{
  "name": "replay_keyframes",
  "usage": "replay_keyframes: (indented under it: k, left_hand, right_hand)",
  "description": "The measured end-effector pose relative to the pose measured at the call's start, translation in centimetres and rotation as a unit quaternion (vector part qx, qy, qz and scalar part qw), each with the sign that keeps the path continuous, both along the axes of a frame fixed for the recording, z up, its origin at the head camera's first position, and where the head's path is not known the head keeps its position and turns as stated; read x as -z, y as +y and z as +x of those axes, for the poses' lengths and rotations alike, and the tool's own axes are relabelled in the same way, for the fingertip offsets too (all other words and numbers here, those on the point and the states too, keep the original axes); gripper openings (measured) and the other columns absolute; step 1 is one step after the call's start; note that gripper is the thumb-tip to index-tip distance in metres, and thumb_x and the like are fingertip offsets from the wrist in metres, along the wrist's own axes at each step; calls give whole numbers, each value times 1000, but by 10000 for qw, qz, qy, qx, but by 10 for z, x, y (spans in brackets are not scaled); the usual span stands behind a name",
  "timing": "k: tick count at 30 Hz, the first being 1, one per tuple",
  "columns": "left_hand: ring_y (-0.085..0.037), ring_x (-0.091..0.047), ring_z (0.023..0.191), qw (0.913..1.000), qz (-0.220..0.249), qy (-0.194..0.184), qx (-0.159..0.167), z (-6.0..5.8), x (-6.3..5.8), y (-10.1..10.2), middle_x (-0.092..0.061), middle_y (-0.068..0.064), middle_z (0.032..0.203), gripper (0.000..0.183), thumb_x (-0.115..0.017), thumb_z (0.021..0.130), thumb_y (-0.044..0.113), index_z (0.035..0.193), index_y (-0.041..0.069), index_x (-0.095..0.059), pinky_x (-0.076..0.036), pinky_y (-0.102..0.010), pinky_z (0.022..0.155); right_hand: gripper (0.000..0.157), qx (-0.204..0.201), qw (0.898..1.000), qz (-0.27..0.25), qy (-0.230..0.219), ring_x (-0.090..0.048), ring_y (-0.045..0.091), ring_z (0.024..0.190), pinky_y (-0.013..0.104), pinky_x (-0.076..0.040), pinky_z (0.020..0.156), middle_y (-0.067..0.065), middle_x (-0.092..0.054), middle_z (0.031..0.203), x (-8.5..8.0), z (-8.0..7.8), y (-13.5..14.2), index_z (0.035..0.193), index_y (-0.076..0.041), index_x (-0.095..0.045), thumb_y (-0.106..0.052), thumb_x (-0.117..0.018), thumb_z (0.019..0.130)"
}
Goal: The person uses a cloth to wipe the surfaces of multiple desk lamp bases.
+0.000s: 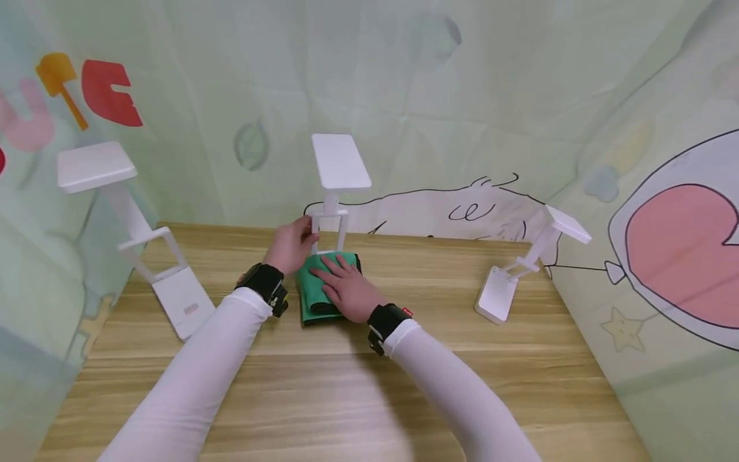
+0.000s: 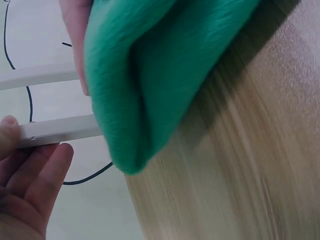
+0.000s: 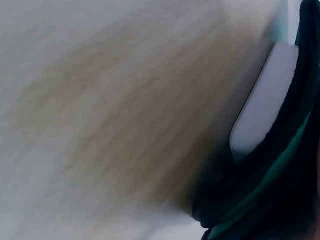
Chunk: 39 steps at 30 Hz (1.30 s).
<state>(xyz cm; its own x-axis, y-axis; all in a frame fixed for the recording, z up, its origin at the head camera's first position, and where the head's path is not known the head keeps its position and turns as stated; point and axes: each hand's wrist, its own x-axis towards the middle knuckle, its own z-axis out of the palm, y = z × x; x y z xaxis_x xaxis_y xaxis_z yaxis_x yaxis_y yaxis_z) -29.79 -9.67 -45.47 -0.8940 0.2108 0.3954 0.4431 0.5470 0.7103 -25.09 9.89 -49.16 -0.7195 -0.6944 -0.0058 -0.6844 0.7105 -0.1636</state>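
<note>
Left hand [image 1: 291, 249] pinches the stand [image 1: 340, 162], right hand [image 1: 353, 294] spreads its fingers flat on the cloth [image 1: 314, 285]; wiping the base [image 3: 265, 102], seemingly. Next stroke wants that brace steady!

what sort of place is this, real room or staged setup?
Likely a staged tabletop booth: wrinkled cartoon-printed sheeting encloses the back and both sides of a wood-grain table, and three similar white folding stands are spaced out across it. The wider room isn't visible.

Pink U [image 1: 29, 136], orange T [image 1: 56, 67], red E [image 1: 98, 90] on patterned backdrop [image 1: 196, 64]
</note>
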Motion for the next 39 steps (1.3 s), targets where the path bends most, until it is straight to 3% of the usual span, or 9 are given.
replay_keyframes:
  k: [4,7,9,11,14,21,29,35,39]
  left_hand:
    - [-30,-65,98,9999,42,-103,35,0,-3,1,-70,-22,104,13,-62,98,5,106,-5,-60,-56,-46,82]
    - [-30,-65,96,9999,11,-111,-27,2,-4,1,-70,-21,104,13,-62,98,6,106,-4,-61,-57,-46,80]
    - [-29,-66,95,9999,-65,-116,-80,3,-2,1,-70,-21,104,13,-63,98,7,106,-3,-62,-57,-45,79]
    - [-28,-66,94,9998,-150,-123,-106,4,0,0,-71,-20,104,13,-63,98,8,106,-2,-62,-57,-45,79]
    - [-28,-66,94,9996,-212,-153,-104,5,2,-1,-71,-19,104,15,-63,98,10,107,-2,-62,-57,-45,79]
    - [-28,-66,96,9997,-129,-204,-66,3,1,-2,-70,-20,106,14,-62,99,10,107,-1,-61,-57,-46,81]
    - [-29,-66,100,9998,-95,-182,-49,1,-2,-2,-70,-21,108,16,-63,99,11,109,-1,-62,-57,-45,82]
    - [-30,-66,97,9998,-209,-11,-19,2,-3,-1,-71,-21,106,13,-64,97,8,106,-2,-61,-57,-47,81]
    - [-29,-67,95,9996,-246,104,26,0,-2,-1,-71,-20,103,12,-64,96,5,105,-2,-60,-57,-46,80]
  right_hand:
    - [53,271,9989,252,294,-4,30,146,53,-20,118,8,-16,163,-1,6,-1,157,-25,-28,-47,-30,108]
    - [79,118,9964,632,546,-3,33,146,57,-20,116,13,-13,163,-2,17,-3,159,-25,-19,-72,-33,97]
    - [92,-97,9946,815,643,-2,35,146,59,-21,115,16,-11,163,-2,26,-3,160,-25,-16,-79,-40,89]
    - [94,-295,9917,977,782,-3,36,146,59,-23,115,16,-11,163,-1,32,-2,160,-27,-15,-77,-48,87]
    - [84,-383,9888,1098,933,-5,37,146,58,-26,114,15,-12,163,2,39,0,159,-27,-19,-60,-58,93]
    - [79,-562,9860,1159,1058,-12,39,144,59,-28,112,17,-20,161,-2,48,0,158,-22,-25,-44,-65,94]
    - [69,-881,9885,901,836,-14,35,144,55,-26,115,11,-28,159,-8,28,-9,157,-21,-29,-40,-61,98]
    - [62,-427,9973,438,406,-13,30,145,53,-24,116,10,-25,161,-4,6,-9,155,-17,-32,-36,-56,101]
    - [62,-71,9992,310,235,-15,28,145,48,-25,117,11,-27,160,-6,4,-5,154,-13,-34,-31,-59,100]
